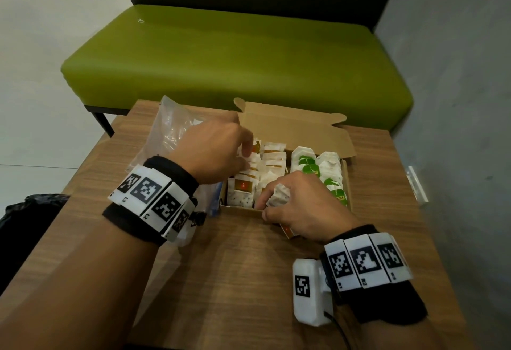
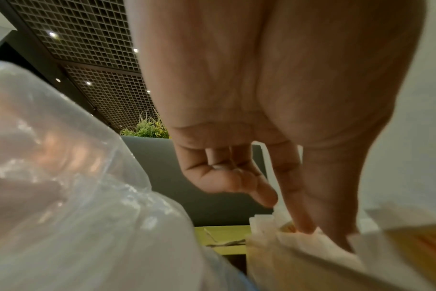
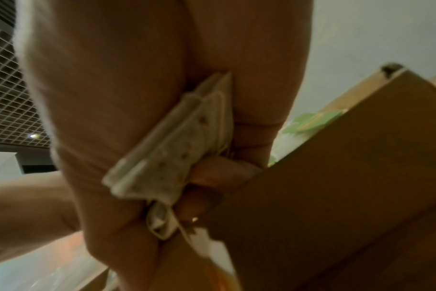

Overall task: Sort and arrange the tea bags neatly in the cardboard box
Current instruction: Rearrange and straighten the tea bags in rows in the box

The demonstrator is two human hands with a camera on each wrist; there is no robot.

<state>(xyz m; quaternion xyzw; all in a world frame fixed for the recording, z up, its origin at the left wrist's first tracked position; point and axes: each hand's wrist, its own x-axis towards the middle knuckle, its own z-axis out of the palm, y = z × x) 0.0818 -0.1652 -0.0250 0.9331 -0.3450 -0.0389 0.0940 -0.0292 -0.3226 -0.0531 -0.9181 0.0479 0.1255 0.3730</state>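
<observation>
An open cardboard box (image 1: pixel 304 128) stands on the wooden table (image 1: pixel 235 280). Its left rows hold orange-tagged tea bags (image 1: pixel 272 156) and its right rows hold green-tagged tea bags (image 1: pixel 307 163). My left hand (image 1: pixel 244 160) reaches down into the orange rows. In the left wrist view its index finger and thumb (image 2: pixel 322 235) pinch a white bag there, with the other fingers curled. My right hand (image 1: pixel 298 205) sits at the box's front wall (image 3: pixel 336 187). It grips a bundle of white tea bags (image 3: pixel 177 149) in its palm, and an orange tag (image 1: pixel 287 232) hangs below it.
A crumpled clear plastic bag (image 1: pixel 171 131) lies against the box's left side, under my left wrist. A green bench (image 1: pixel 235 59) stands beyond the table's far edge. A black bag (image 1: pixel 27 211) sits on the floor to the left. Bare wood lies in front of the box.
</observation>
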